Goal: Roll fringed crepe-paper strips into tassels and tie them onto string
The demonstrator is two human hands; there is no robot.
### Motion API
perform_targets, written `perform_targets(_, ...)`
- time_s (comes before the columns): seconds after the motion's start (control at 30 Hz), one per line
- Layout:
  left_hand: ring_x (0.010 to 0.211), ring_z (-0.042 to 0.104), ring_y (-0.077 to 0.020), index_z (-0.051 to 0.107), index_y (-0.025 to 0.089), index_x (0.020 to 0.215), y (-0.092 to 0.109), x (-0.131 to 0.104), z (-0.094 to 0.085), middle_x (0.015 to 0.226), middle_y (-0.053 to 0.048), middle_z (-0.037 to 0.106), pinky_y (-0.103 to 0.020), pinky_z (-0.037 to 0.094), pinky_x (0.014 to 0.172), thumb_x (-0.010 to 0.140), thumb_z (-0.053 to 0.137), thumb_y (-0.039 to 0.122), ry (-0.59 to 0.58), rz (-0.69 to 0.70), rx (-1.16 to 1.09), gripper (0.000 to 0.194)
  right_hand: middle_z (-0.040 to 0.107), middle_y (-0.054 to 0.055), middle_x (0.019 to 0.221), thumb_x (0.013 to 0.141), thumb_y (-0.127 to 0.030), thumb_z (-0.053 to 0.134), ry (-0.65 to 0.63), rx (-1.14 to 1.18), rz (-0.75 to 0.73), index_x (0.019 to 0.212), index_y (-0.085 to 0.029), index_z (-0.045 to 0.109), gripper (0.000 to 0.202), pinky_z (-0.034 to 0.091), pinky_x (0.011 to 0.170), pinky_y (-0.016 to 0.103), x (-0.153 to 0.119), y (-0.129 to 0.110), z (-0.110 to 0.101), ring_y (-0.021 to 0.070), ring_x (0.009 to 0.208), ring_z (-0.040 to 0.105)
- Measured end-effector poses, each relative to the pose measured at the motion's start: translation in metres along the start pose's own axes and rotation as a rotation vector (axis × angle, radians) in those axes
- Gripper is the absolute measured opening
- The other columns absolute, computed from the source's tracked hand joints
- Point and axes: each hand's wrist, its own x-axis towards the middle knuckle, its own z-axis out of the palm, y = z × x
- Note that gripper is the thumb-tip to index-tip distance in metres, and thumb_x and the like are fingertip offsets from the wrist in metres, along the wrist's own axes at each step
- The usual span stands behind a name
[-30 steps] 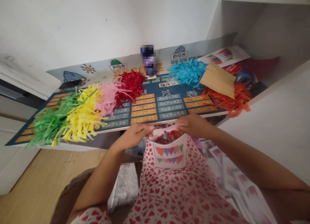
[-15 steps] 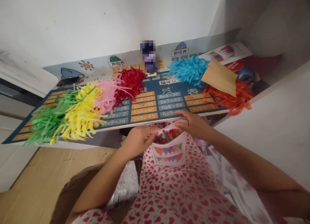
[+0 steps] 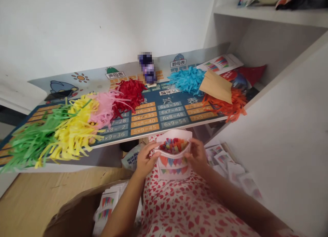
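A white printed pouch (image 3: 173, 175) with pictures of bunting stands upright just below the table edge, over my lap. Its mouth gapes, and folded colourful strips (image 3: 174, 145) show inside. My left hand (image 3: 148, 160) pinches the pouch's left edge between thumb and fingers. On the opposite edge, my right hand (image 3: 199, 157) grips the pouch in the same way. The pouch's back flap rises above the opening.
Fringed bundles in green (image 3: 33, 132), yellow (image 3: 70, 131), pink (image 3: 104, 107), red (image 3: 130, 95), blue (image 3: 188, 80) and orange (image 3: 230, 105) lie on the table (image 3: 145, 122). Brown paper (image 3: 216, 86) covers part of the orange one. Printed pouches (image 3: 227, 163) lie lower right; a carton (image 3: 71, 209) holds others.
My right hand has moved from the pouch's top flap down to its right edge. The flap now stands up and the contents show more fully. The view has shifted to the right.
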Motion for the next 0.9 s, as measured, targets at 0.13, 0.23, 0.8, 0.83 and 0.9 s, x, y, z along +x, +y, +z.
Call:
perform_targets(0.13, 0.104, 0.066, -0.0252, 0.074, 0.021, 0.092, -0.003, 0.017, 0.0, 0.112, -0.011, 0.072, -0.04, 0.051, 0.094, 0.079, 0.071, 0.042, -0.013, -0.035, -0.084, 0.025, 0.051, 0.0, 0.091, 0.072, -0.042, 0.074, 0.006, 0.001, -0.066, 0.1, -0.026, 0.049, 0.041, 0.047, 0.073, 0.03, 0.009, -0.008, -0.002, 0.0161, 0.08, 0.053)
perform_targets(0.23, 0.094, 0.069, -0.0243, 0.071, 0.02, 0.078, -0.003, 0.025, 0.005, 0.103, -0.011, 0.074, -0.038, 0.052, 0.086, 0.075, 0.074, 0.042, 0.035, -0.081, -0.171, 0.023, 0.048, -0.002, 0.083, 0.071, -0.042, 0.074, 0.027, -0.043, -0.03, 0.09, -0.025, 0.047, 0.038, 0.044, 0.068, 0.029, 0.011, -0.014, 0.001, 0.0149, 0.072, 0.049)
perform_targets(0.8, 0.054, 0.046, -0.0099, 0.05, 0.019, 0.068, 0.002, 0.033, 0.032, 0.061, 0.004, 0.051, -0.022, 0.039, 0.054, 0.074, 0.074, 0.052, 0.065, -0.179, -0.471, 0.041, 0.046, -0.003, 0.075, 0.073, -0.039, 0.07, 0.122, -0.098, 0.032, 0.08, -0.024, 0.043, 0.032, 0.041, 0.059, 0.027, 0.016, -0.021, 0.001, 0.0139, 0.064, 0.046)
perform_targets(0.83, 0.052, 0.043, -0.0091, 0.049, 0.019, 0.068, 0.004, 0.033, 0.034, 0.06, 0.005, 0.048, -0.021, 0.036, 0.051, 0.074, 0.073, 0.052, 0.099, -0.186, -0.466, 0.041, 0.046, -0.003, 0.075, 0.074, -0.039, 0.068, 0.141, -0.112, 0.051, 0.081, -0.024, 0.043, 0.03, 0.042, 0.059, 0.028, 0.017, -0.023, 0.002, 0.0143, 0.064, 0.047)
perform_targets(0.9, 0.05, 0.041, -0.0079, 0.048, 0.019, 0.07, 0.009, 0.03, 0.038, 0.061, 0.006, 0.047, -0.02, 0.034, 0.049, 0.077, 0.071, 0.05, 0.174, -0.207, -0.453, 0.039, 0.047, -0.002, 0.077, 0.076, -0.04, 0.066, 0.177, -0.162, 0.075, 0.082, -0.024, 0.043, 0.028, 0.044, 0.061, 0.029, 0.02, -0.029, 0.003, 0.0151, 0.067, 0.049)
